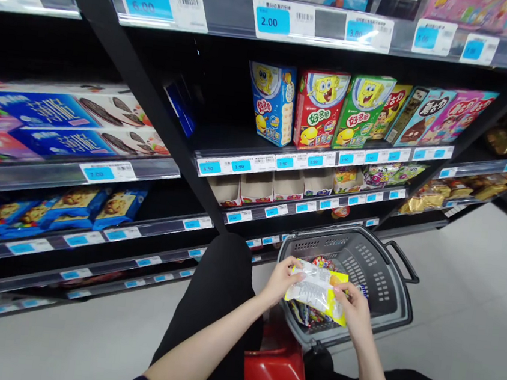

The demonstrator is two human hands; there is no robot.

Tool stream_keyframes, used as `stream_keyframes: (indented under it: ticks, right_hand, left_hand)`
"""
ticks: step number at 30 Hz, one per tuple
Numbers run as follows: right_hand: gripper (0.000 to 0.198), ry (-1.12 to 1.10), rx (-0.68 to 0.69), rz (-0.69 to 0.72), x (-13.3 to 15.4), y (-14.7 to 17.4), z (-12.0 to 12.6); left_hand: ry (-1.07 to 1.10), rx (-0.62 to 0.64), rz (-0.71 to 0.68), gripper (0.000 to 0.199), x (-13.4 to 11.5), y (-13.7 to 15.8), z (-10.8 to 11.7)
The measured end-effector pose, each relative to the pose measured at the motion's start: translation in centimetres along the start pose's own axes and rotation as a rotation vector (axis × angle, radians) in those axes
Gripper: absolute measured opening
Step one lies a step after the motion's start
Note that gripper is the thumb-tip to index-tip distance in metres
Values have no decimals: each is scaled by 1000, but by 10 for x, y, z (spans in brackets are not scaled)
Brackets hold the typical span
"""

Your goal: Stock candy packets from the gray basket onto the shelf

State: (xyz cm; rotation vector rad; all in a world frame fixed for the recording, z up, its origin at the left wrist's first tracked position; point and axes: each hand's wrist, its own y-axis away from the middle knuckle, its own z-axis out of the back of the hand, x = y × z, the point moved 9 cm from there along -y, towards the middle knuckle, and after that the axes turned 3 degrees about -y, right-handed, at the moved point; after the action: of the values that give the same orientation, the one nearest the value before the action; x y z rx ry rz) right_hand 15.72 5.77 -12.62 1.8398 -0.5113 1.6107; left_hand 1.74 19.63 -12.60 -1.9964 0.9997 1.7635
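Between my two hands is a yellow and silver snack bag [315, 290], its printed back turned up towards me. My left hand [281, 280] pinches its left edge, and my right hand [352, 304] grips the right edge with thumb and fingers. The bag is held above a grey shopping basket [392, 316], hiding part of what lies inside. Several colourful snack packets [306, 315] show in the basket around the bag; their kinds are too small to make out.
Shelves with price tags [240, 164] rise in front, carrying snack boxes [320, 109], blue biscuit boxes [57, 112] and open cartons [256, 187]. A red stool-like object [277, 377] stands between my legs. Grey floor [474, 286] extends to the right of the basket.
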Motion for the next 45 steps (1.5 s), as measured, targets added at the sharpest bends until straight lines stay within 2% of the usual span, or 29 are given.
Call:
stream_keyframes:
  ticks: [2,4,6,8,11,13,16,20,22,24,28,29,31,34,37,41,43,45]
  right_hand:
    - [22,-147,43,-64,1,3,-5]
    - [22,-319,81,-129,3,7,-10]
    - [17,-449,78,-162,7,10,-11]
    - [19,-542,55,-173,10,12,-7]
    - [32,-621,44,-171,13,13,-3]
    - [32,-603,29,-188,10,12,-1]
    - [22,-429,-40,-257,-5,11,8]
    - [29,11,-101,-240,-16,4,30]
    - [27,146,-161,-185,-13,1,40]
    - [27,138,-189,-144,-8,1,42]
    - [42,-27,6,-165,-14,3,14]
    - [45,48,52,-157,-16,3,9]
    - [43,381,92,-104,-20,1,3]
    - [35,842,97,-30,-29,-5,-7]
    - [28,991,137,-38,-50,-8,-31]
    - [27,1158,242,-73,-89,4,-70]
    - [27,1219,292,-105,-108,13,-81]
    - [28,1268,330,-151,-124,21,-85]
  left_hand:
    - [170,68,81,28,9,0,-6]
    - [292,119,191,26,18,2,-12]
    - [396,178,310,21,22,6,-18]
    - [507,273,383,25,18,11,-27]
    - [603,430,353,37,2,15,-37]
    - [525,452,330,32,2,16,-37]
    - [217,315,363,23,23,11,-24]
    - [-227,160,298,35,39,1,-3]
    - [-346,134,232,39,38,-3,0]
    - [-379,145,207,42,36,-5,-1]
    - [-382,227,194,45,33,-4,-9]
    - [-420,244,186,45,32,-4,-10]
    - [-597,257,162,44,32,-2,-9]
    - [-1077,191,143,39,30,-1,5]
    - [-1430,230,212,44,36,7,13]
    - [-1479,344,258,41,44,19,9]
    - [-1475,338,241,38,43,21,9]
    - [-1377,300,184,32,33,16,9]
